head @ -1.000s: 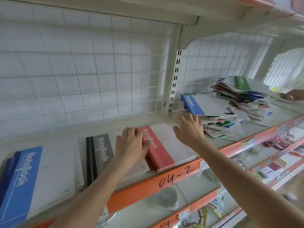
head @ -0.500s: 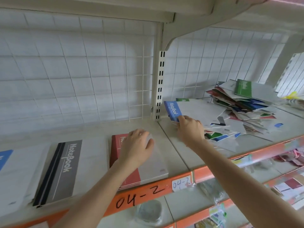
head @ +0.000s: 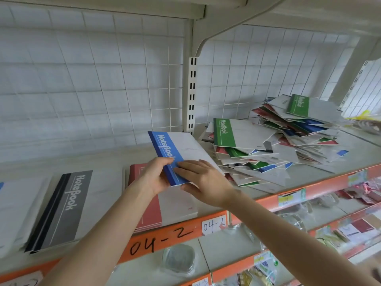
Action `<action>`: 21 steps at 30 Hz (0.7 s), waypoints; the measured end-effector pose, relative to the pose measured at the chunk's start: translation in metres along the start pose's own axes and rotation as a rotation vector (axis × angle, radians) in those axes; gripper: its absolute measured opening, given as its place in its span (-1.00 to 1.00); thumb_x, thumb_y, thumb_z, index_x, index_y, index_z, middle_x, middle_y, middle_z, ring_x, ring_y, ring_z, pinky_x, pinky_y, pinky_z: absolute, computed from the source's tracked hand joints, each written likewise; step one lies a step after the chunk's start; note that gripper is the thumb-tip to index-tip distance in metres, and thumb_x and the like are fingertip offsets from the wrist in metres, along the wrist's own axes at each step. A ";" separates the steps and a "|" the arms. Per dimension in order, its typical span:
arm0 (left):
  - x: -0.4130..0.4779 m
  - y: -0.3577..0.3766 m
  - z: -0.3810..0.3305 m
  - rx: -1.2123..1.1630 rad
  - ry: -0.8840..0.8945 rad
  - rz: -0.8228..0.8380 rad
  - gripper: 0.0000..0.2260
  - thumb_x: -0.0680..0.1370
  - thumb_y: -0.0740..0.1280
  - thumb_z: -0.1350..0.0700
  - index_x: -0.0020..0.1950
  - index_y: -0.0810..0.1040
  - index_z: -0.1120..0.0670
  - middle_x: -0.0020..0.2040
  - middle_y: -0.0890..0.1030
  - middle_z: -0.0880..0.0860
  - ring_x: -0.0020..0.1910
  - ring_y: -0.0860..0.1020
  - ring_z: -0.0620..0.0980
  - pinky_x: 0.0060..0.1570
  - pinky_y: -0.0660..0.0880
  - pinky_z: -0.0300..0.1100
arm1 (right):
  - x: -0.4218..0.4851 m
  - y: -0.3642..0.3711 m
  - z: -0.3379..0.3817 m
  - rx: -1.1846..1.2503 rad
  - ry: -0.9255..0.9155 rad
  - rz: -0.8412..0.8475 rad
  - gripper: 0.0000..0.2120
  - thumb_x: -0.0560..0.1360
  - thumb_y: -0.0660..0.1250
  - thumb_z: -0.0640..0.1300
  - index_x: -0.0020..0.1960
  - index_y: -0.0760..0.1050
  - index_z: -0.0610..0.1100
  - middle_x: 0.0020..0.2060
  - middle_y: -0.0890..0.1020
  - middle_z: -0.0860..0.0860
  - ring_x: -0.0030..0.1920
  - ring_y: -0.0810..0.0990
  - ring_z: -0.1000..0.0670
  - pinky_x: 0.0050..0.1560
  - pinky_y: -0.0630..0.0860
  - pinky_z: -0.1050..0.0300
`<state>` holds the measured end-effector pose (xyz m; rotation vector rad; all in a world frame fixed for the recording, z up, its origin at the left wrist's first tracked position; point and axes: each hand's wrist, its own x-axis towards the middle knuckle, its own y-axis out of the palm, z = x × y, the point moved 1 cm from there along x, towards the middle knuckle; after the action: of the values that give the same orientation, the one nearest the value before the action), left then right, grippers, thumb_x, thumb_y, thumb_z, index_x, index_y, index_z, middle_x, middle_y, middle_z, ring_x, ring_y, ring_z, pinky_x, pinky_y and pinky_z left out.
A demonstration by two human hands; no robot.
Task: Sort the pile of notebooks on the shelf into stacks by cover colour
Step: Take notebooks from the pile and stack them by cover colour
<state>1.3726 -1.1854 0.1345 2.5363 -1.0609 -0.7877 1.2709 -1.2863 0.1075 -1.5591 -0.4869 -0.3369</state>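
Centre frame, both hands grip a blue-spined white paper notebook (tilted, lifted above the red stack): left hand curled round its spine, right hand pinching its near corner.

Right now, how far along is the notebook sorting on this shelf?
Done: a grey stack and a red stack lie sorted on the shelf. In hand: the left hand and right hand both hold a blue notebook above the red stack. Left: the mixed pile on the right holds many green, blue and red covers, and no green stack shows yet. So it looks early.
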 end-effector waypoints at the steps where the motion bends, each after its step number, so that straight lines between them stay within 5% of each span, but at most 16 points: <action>1: 0.000 -0.005 -0.001 0.014 0.017 -0.027 -0.88 0.60 0.14 0.29 0.07 0.45 0.20 -0.09 0.56 0.18 -0.14 0.55 0.12 -0.14 0.46 0.03 | 0.000 -0.001 -0.006 0.030 -0.004 0.019 -0.59 0.46 0.19 0.03 0.12 0.59 -0.22 0.06 0.64 -0.16 0.05 0.63 -0.17 0.01 0.54 -0.07; 4: -0.005 -0.022 -0.007 0.009 0.065 -0.113 -0.78 0.59 0.17 0.31 0.23 0.41 0.18 -0.06 0.56 0.15 -0.11 0.54 0.11 -0.08 0.44 0.06 | 0.009 -0.009 -0.032 0.017 0.130 -0.012 -0.59 0.46 0.17 0.04 0.11 0.59 -0.20 0.06 0.62 -0.16 0.07 0.60 -0.20 0.06 0.50 -0.10; 6: -0.009 -0.033 -0.010 0.004 0.088 -0.129 -0.78 0.59 0.17 0.30 0.23 0.37 0.15 -0.06 0.56 0.13 -0.12 0.55 0.09 -0.17 0.45 0.03 | 0.019 -0.018 -0.052 -0.075 0.421 0.022 -0.57 0.49 0.16 0.04 0.26 0.49 -0.15 0.24 0.50 -0.15 0.28 0.44 -0.21 0.23 0.35 -0.13; 9: -0.014 -0.045 -0.013 -0.012 0.135 -0.143 -0.80 0.59 0.17 0.29 0.20 0.37 0.12 -0.07 0.56 0.10 -0.13 0.55 0.07 -0.25 0.46 -0.01 | 0.028 -0.025 -0.077 -0.160 0.800 0.331 -0.52 0.57 0.11 0.08 0.44 0.21 -0.06 0.42 0.24 -0.15 0.43 0.15 -0.20 0.37 0.14 -0.19; 11: -0.013 -0.051 -0.013 -0.045 0.163 -0.152 -0.77 0.59 0.18 0.29 0.23 0.37 0.11 -0.04 0.57 0.09 -0.10 0.56 0.06 -0.24 0.47 -0.03 | 0.028 -0.020 -0.081 -0.215 0.832 0.423 -0.55 0.59 0.07 0.06 0.42 0.20 -0.08 0.38 0.29 -0.18 0.37 0.25 -0.21 0.33 0.20 -0.19; 17: -0.013 -0.059 -0.009 -0.105 0.178 -0.154 -0.70 0.58 0.20 0.28 0.29 0.36 0.09 0.06 0.57 0.12 -0.02 0.56 0.10 -0.15 0.51 0.00 | 0.025 -0.005 -0.065 -0.395 0.805 0.283 -0.67 0.51 0.26 -0.15 0.27 0.36 -0.13 0.16 0.51 -0.13 0.17 0.48 -0.15 0.15 0.41 -0.01; 21: -0.012 -0.061 -0.004 -0.091 0.166 -0.149 -0.66 0.57 0.21 0.26 0.34 0.35 0.10 0.15 0.55 0.15 0.04 0.56 0.13 -0.09 0.52 0.03 | 0.029 -0.014 -0.063 -0.360 0.832 0.252 -0.80 0.56 0.17 -0.20 0.18 0.39 -0.17 0.04 0.57 -0.10 0.03 0.57 -0.14 -0.12 0.41 0.06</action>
<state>1.4024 -1.1349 0.1149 2.5723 -0.7745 -0.6330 1.2941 -1.3465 0.1375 -1.6337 0.4353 -0.8561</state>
